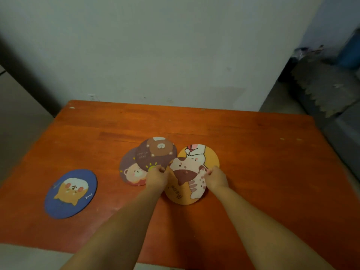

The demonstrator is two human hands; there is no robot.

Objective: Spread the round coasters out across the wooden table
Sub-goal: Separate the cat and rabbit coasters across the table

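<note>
Several round coasters lie overlapped mid-table. A brown bear coaster (156,152) sits on top of a purple bear coaster (129,169). My left hand (155,177) pinches the near edge of the brown one. A yellow cat coaster (187,182) overlaps another yellow coaster (209,155) behind it. My right hand (217,177) grips the cat coaster's right edge. A blue dog coaster (71,193) lies alone at the left of the wooden table (263,162).
A pale wall stands right behind the table's far edge. A grey sofa with a fringed cover (329,90) is off the right side. Bare wood shows at the far, right and near parts of the table.
</note>
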